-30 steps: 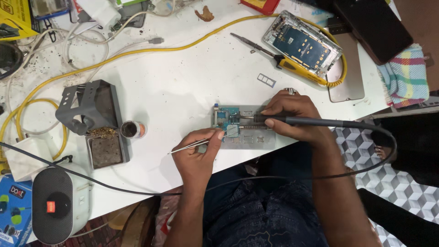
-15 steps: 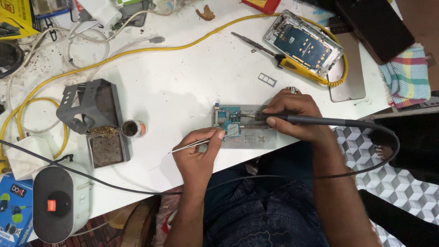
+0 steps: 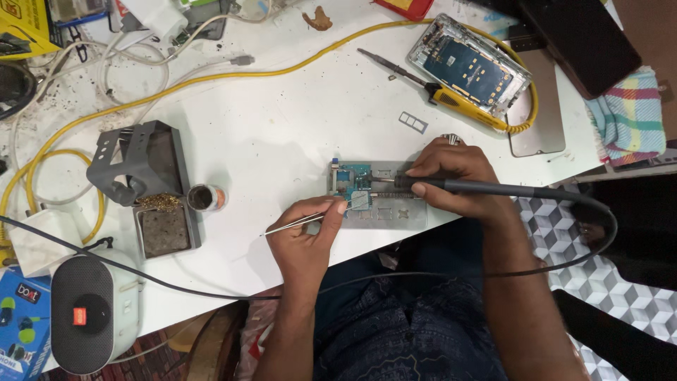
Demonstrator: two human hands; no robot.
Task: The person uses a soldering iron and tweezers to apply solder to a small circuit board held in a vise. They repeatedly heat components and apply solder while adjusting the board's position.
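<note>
The left hand pinches thin tweezers and the right hand grips a soldering iron (tip hidden) over a small blue circuit board

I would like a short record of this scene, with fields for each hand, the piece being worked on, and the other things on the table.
left hand: holds thin metal tweezers, tips at the board
right hand: grips a soldering iron, tip toward the board
workpiece: small blue circuit board in a grey metal holder
table: white
also there: iron stand, opened phone, yellow cable, yellow-handled screwdriver
</note>
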